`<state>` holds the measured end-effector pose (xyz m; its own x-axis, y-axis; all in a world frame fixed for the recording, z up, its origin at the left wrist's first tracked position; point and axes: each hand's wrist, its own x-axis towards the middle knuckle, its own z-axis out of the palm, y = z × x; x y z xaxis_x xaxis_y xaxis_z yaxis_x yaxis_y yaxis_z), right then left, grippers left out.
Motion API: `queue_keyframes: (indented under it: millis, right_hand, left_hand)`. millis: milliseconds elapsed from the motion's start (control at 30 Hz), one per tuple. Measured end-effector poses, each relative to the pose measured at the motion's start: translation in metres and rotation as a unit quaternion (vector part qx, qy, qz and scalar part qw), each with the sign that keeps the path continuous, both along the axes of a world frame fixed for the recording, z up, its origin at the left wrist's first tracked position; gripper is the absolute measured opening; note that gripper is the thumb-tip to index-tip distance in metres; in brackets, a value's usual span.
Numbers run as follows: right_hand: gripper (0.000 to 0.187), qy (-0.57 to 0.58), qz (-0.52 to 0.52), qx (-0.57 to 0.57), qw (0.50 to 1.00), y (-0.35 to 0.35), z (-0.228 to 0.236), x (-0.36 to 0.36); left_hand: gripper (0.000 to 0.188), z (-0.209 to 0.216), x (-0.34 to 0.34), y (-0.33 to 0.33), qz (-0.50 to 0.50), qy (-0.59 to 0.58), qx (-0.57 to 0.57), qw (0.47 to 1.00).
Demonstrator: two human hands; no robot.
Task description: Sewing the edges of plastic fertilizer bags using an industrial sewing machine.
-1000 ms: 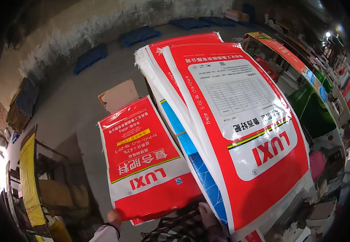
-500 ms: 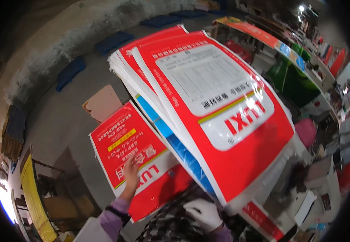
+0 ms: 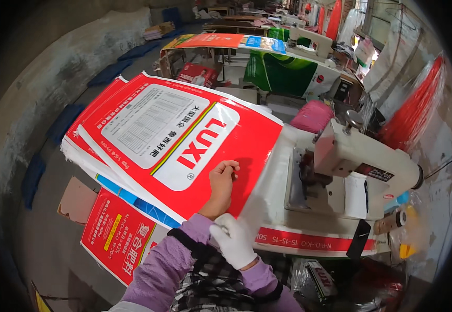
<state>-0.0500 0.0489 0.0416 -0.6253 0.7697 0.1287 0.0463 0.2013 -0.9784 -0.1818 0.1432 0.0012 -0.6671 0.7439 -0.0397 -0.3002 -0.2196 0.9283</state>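
A stack of red and white printed woven sacks (image 3: 184, 143) lies fanned out before me, with blue-printed sacks (image 3: 137, 197) showing beneath its near edge. My left hand (image 3: 222, 188), bare, is over the top sack's lower part with its fingers curled in. Whether anything is between those fingers I cannot make out. In a white glove, my right hand (image 3: 235, 241) is close against my left wrist and purple sleeve, fingers bent together; what they hold, if anything, is hidden. Another red sack (image 3: 117, 234) lies lower, left of the stack.
A white sewing machine (image 3: 358, 161) stands on the table to the right, with a thread spool (image 3: 390, 222) beside it. Behind are a pink bundle (image 3: 312, 115) and a green sheet (image 3: 280, 73). Red strands (image 3: 416, 106) hang at far right. Blue flat bundles (image 3: 65, 122) line the left wall.
The view has swung to the right, bringing the sewing machine into sight. My left hand has moved from the lower red sack to over the stack; the gloved right hand now meets my left wrist.
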Motion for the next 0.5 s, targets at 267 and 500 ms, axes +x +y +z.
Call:
queue_keyframes:
  millis: [267, 500]
  right_hand:
    - [0.015, -0.114, -0.239, 0.159, 0.951, 0.037, -0.036, -0.010]
    - [0.020, -0.058, -0.211, 0.078, 0.973, 0.060, -0.050, -0.002]
  left_hand:
    - [0.021, -0.059, 0.033, 0.009, -0.019, -0.049, -0.123, 0.991]
    - [0.027, -0.094, 0.008, -0.013, -0.171, -0.134, -0.008, 0.976]
